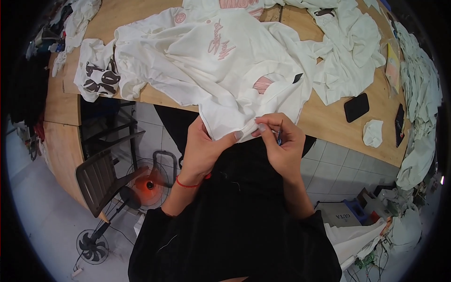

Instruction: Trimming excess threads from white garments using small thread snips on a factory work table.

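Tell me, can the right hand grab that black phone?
Probably yes: the black phone lies uncovered on the table, though the right hand would likely need to release the white garment.

A dark chair with a slatted back (96, 181) stands off the near left edge of the wooden table (326, 123), an orange-bladed fan (149, 184) and a black fan (92, 246) sit on the table's near side, pale floor tiles (331, 164) show below its near edge, and a small white light (442, 180) glows beyond its right end.
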Demonstrator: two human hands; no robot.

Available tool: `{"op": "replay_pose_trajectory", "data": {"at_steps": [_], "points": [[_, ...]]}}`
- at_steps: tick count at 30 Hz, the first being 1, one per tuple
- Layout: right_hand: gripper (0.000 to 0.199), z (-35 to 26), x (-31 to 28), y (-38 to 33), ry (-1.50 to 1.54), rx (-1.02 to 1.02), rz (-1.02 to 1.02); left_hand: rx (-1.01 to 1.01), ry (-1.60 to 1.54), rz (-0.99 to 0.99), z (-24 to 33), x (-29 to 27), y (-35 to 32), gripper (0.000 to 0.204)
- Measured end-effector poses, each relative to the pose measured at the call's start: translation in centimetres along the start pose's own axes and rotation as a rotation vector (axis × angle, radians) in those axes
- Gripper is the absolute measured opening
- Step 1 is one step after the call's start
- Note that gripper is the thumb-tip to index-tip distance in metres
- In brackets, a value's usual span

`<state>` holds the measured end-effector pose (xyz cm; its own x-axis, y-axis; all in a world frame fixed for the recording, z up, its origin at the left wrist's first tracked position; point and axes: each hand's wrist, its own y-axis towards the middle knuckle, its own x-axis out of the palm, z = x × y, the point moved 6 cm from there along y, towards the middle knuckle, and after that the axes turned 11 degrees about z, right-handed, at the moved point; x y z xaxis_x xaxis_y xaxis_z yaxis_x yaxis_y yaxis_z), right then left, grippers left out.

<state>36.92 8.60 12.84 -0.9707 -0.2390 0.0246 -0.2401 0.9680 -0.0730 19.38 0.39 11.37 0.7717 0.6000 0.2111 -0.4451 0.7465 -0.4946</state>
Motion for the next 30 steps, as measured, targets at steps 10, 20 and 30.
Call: {"op": "replay_pose_trajectory", "data": {"at_steps": [10, 20, 30], "points": [[0.024, -1.0, -0.9, -0.1, 0.002, 0.045, 0.080, -0.111, -0.132, -0.027, 0.2, 0.3, 0.1, 0.056], [0.035, -4.4, -1.5, 0.2, -0.342, -0.257, -0.051, -0.051, -0.124, -0.019, 0.9, 0.6, -0.1, 0.057], [0.042, -6.7, 0.0, 0.1, -0.766, -0.708, -0.032, 0.089, -0.037, 0.003, 1.9, 0.4, -0.7, 0.049]]}}
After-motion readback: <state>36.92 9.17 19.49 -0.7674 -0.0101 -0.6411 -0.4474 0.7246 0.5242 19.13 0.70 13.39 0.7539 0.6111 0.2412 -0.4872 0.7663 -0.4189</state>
